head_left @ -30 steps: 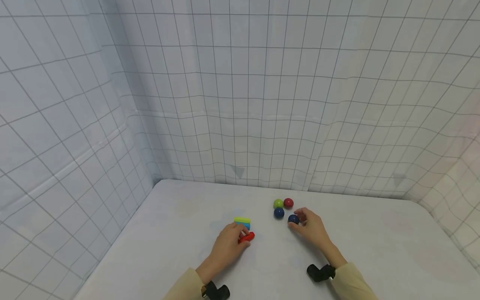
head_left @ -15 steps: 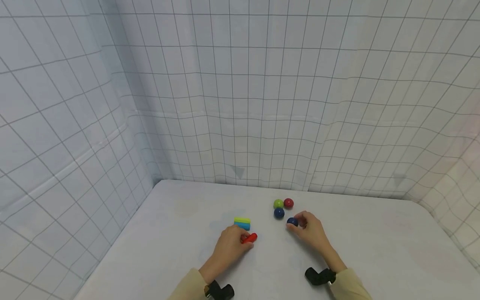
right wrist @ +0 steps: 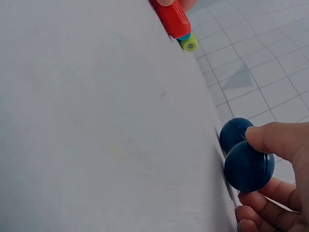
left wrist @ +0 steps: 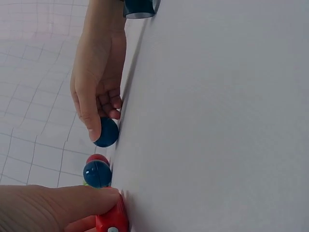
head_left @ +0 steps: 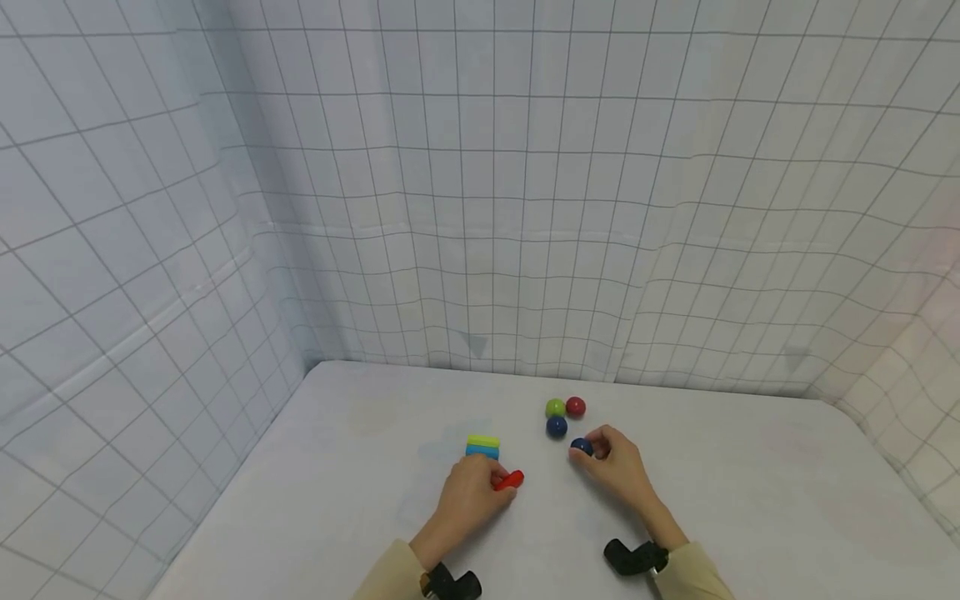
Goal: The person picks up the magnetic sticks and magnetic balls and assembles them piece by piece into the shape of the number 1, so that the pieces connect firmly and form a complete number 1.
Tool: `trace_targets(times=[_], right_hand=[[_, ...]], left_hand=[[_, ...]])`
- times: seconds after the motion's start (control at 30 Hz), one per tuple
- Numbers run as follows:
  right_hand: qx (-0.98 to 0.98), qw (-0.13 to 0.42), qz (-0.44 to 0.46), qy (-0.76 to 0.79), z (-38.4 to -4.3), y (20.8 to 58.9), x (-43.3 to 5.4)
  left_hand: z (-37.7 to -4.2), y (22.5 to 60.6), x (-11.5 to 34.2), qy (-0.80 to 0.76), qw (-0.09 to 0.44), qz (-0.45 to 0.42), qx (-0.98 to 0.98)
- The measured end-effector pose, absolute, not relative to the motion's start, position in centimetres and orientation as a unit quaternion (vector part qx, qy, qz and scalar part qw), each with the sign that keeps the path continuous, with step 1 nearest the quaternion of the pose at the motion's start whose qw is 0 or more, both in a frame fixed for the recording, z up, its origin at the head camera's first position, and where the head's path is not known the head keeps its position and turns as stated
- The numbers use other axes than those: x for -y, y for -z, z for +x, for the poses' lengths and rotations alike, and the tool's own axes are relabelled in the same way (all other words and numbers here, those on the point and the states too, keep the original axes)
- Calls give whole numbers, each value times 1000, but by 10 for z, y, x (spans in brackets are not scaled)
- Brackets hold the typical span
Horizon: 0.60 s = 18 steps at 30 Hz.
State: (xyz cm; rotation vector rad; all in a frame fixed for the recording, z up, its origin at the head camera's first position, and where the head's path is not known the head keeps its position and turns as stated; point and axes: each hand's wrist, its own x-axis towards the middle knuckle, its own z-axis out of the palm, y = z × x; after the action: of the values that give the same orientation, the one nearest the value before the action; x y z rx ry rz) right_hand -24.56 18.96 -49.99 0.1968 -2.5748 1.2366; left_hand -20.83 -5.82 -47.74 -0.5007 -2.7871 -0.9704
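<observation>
My left hand [head_left: 468, 498] pinches a short red piece [head_left: 513, 479], ridged and rounded at the end, low at the white tabletop; its exact kind is unclear. Just behind that hand lie a yellow-green stick [head_left: 483, 440] and a blue stick [head_left: 482, 452], side by side. My right hand [head_left: 621, 471] holds a glossy dark blue ball [right wrist: 245, 166] between thumb and fingers, at the table surface. Beyond it, a second dark blue ball [head_left: 557, 427], a green ball [head_left: 555, 407] and a red ball [head_left: 575, 407] sit clustered together.
The white table [head_left: 360, 417] ends at a gridded white curtain [head_left: 480, 250] behind, with more gridded cloth at both sides. Black wrist cameras [head_left: 633, 558] are strapped to both wrists.
My left hand has slid the red piece rightward and slightly nearer. My right hand has brought its blue ball a little left and nearer, farther from the cluster. The other pieces stay put.
</observation>
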Motion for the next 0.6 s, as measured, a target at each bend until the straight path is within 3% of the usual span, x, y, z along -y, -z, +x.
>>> trace_targets(times=[0.33,0.6], right_hand=[[883,152,77,-438,-244,503,-186],[883,147,78,-438,-242,502,-183]], left_hand=[[-206,477,44,333,39,-125,934],[-205,481,36,340,57,-128,930]])
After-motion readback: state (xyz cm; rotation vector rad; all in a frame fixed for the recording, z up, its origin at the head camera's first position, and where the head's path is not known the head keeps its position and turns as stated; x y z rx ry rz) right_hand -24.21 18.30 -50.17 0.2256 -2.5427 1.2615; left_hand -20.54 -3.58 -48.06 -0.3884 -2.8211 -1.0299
